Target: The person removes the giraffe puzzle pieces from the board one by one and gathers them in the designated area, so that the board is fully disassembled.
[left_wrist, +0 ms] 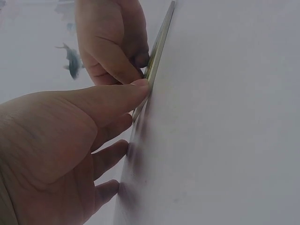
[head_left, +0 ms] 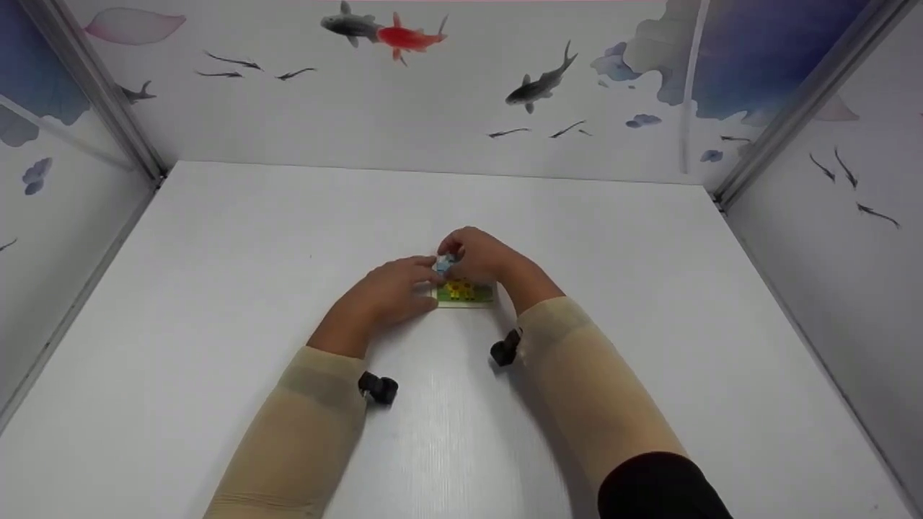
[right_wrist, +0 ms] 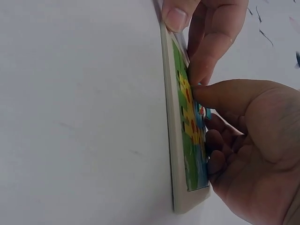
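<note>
White table (head_left: pixel 447 447), fish-patterned walls (head_left: pixel 433 108), fingers (right_wrist: pixel 211 47), board (right_wrist: pixel 176 154)

The table (head_left: pixel 433 447) comes through to me smooth, with a soft sheen. I see a pale matt rim (right_wrist: pixel 173 93) on the board (right_wrist: pixel 185 199) around a slightly glossy printed picture (right_wrist: pixel 191 159); beige sleeves (head_left: pixel 288 440) look like smooth cloth, wrist cameras (head_left: pixel 386 391) like black plastic, the far-left post (head_left: pixel 96 83) like dull metal.

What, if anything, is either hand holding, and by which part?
The right hand pinches a small blue piece; exactly where on it is hidden. The left hand touches the left side of the puzzle board.
</note>
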The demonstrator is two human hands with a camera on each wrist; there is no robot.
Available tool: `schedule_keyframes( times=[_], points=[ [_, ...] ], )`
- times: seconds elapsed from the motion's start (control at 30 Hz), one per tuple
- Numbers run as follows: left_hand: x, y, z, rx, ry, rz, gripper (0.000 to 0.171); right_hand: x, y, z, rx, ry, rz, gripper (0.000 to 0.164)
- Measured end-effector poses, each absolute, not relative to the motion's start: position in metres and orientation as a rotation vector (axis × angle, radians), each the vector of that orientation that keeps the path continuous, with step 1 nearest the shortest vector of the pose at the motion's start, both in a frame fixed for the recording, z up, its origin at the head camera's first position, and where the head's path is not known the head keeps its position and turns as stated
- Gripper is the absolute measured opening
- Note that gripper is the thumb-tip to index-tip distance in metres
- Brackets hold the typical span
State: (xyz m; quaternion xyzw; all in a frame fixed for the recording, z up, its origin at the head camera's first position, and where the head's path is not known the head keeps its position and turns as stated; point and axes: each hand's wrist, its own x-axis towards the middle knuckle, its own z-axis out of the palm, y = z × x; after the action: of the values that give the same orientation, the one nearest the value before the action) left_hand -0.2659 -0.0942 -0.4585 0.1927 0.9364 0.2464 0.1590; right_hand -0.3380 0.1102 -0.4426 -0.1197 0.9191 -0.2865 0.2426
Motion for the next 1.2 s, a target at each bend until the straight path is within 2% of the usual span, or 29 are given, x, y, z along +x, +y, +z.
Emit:
schedule_keyframes(
  times=[0.33,0.57,0.73,1.2],
  points=[
    [-0.265,-0.091,-0.458,0.519,2.664,0.699,0.045,-0.339,0.123,-0.443,-0.282,2.565,-1.047,0.021],
    [-0.264,-0.091,-0.457,0.481,2.665,0.705,0.045,-0.339,0.156,-0.439,-0.225,2.508,-1.384,0.028],
    [-0.265,-0.09,-0.459,0.506,2.672,0.68,0.046,-0.336,0.183,-0.434,-0.089,2.545,-1.533,0.029],
    [-0.264,-0.09,-0.459,0.498,2.677,0.672,0.046,-0.341,0.219,-0.449,0.197,2.537,-1.553,0.03]
  ],
)
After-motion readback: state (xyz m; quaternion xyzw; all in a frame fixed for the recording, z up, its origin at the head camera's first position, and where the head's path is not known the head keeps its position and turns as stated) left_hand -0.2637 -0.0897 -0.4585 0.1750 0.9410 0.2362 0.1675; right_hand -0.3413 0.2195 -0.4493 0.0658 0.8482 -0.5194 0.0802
